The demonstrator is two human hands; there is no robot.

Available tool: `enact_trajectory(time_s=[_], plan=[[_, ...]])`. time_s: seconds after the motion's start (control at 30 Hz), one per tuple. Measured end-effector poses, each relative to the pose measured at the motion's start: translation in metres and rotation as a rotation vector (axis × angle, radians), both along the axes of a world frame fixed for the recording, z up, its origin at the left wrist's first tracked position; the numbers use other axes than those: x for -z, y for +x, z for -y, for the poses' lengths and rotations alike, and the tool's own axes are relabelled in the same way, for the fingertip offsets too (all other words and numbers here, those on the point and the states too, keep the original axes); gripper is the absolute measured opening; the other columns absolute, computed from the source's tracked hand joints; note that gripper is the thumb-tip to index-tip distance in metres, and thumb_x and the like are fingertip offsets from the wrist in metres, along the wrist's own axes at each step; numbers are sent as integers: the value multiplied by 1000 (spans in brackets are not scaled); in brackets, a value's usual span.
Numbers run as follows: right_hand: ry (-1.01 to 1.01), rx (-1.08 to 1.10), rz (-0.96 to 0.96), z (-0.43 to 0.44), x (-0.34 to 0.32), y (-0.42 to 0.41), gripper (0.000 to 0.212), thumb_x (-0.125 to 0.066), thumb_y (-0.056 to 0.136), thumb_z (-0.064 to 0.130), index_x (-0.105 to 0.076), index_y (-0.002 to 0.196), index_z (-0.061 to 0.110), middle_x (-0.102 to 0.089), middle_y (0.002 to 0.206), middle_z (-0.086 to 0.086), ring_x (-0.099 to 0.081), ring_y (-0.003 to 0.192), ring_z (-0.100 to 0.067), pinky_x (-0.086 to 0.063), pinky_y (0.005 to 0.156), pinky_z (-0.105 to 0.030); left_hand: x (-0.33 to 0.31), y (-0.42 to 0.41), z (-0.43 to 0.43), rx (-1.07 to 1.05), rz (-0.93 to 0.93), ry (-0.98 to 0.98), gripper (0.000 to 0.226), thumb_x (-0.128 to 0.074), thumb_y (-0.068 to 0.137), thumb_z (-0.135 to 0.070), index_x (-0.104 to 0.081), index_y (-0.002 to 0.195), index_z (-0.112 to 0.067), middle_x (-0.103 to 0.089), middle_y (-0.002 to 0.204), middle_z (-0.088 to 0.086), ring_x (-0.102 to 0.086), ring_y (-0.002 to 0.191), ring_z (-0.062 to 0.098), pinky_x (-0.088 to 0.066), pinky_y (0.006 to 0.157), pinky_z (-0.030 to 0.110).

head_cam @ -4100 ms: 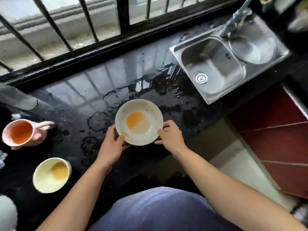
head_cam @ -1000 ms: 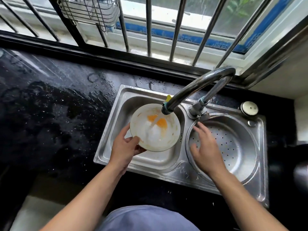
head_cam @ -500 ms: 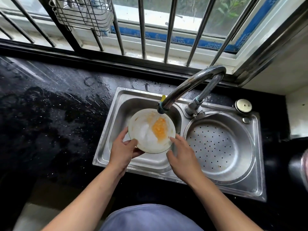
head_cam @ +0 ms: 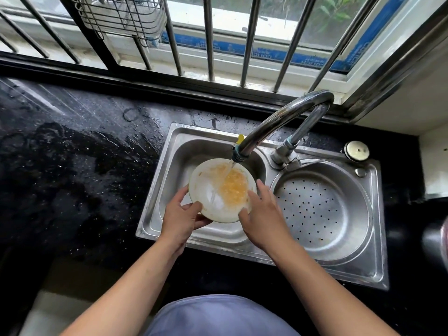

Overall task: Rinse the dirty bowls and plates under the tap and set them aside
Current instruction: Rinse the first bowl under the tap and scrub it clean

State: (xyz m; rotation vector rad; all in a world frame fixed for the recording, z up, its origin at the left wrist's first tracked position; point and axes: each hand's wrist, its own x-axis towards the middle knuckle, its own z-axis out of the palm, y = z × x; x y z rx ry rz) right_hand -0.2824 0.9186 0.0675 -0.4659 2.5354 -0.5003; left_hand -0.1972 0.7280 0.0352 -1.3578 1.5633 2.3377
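A white bowl (head_cam: 213,197) smeared with orange residue is tilted over the left basin of the steel sink (head_cam: 174,151). Water runs from the curved tap (head_cam: 278,120) onto the orange patch. My left hand (head_cam: 180,214) grips the bowl's near-left rim, thumb on the inside and fingers beneath. My right hand (head_cam: 261,212) holds the right rim, with its fingers lying along the edge.
The right basin (head_cam: 322,209) has a perforated bottom. A round metal cap (head_cam: 356,150) sits on the sink's far right corner. Wet black countertop (head_cam: 72,166) stretches to the left. Window bars and a wire rack (head_cam: 121,15) stand behind the sink.
The bowl came from the counter to the sink and under the running tap. My right hand moved from the right basin's rim to the bowl's right edge. Water has spread the orange residue.
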Motion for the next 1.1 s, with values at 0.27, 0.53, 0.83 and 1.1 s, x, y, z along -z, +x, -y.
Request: enact_trajectory(time_s=[0.27,0.53,0.83,1.1], plan=[[-35,-430,251,59,-11,-11,38,-31,107,35,-53,124,9,-50,139,-15,-48,127,-35,-40,103,-45,3,-2,-6,22,4,-24,62,-63,89,8,-58,133,-36,-80,76,14,-79,66,28,-67,68,41],[196,-301,240,56,-11,-15,49,-40,101,30,-43,144,8,-32,156,-16,-36,140,-35,-34,111,-41,9,0,-4,11,11,-48,63,-64,86,6,-60,128,-40,-79,78,17,-79,75,33,-67,68,45],[152,-292,238,56,-1,-22,38,-39,97,31,-68,112,10,-64,122,-16,-57,98,-32,-48,81,-36,11,0,0,-49,48,-27,69,-65,87,7,-56,144,-31,-81,88,20,-81,80,39,-67,67,43],[-88,-367,362,61,9,-8,41,-35,104,30,-59,134,16,-46,155,-9,-39,142,-33,-37,112,-42,7,-3,-5,0,23,3,67,-63,88,5,-57,147,-27,-82,83,16,-80,70,30,-67,67,39]])
